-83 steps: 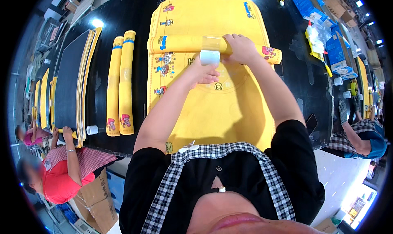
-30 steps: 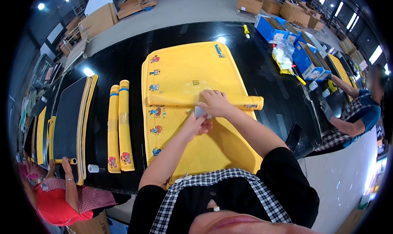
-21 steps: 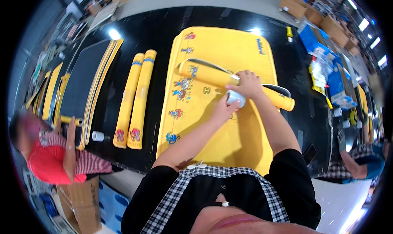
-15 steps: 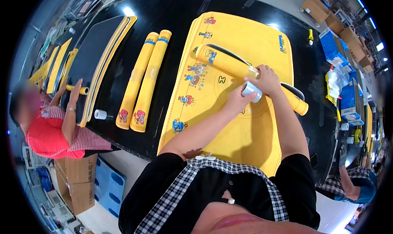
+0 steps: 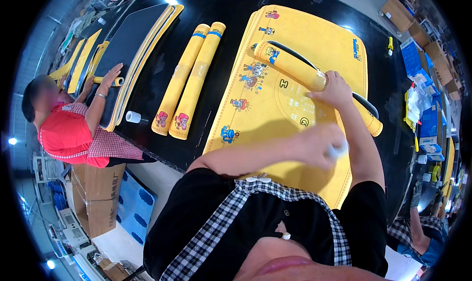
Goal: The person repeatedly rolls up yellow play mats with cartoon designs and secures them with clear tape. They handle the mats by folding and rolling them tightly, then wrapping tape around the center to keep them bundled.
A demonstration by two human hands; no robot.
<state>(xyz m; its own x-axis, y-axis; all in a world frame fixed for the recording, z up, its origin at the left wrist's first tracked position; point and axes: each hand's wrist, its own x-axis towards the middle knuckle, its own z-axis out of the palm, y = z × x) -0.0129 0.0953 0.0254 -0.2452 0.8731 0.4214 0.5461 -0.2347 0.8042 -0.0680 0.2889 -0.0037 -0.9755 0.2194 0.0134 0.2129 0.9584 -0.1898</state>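
Note:
A yellow rolled mat (image 5: 290,68) with cartoon prints lies slantwise on a stack of flat yellow mats (image 5: 275,113). My right hand (image 5: 336,90) is closed over the middle of the roll, beside a shiny strip of clear tape (image 5: 320,80). Nearer to me, my left hand (image 5: 322,145) is smeared by motion, its fingers wrapped round a white tape roll (image 5: 338,149). That hand is above the flat mats and apart from the rolled one. A dark edge of the mat shows along the roll's far side.
Two taped rolled mats (image 5: 189,79) lie to the left on the black table (image 5: 236,30). Beyond them, a co-worker (image 5: 69,123) rolls a mat on a dark stack (image 5: 135,45). A white tape roll (image 5: 132,116) sits nearby. Blue boxes (image 5: 427,126) line the right side.
My left hand has drawn the tape roll off the rolled mat, toward me and to the right. My right hand stays on the roll. The whole view has shifted slightly.

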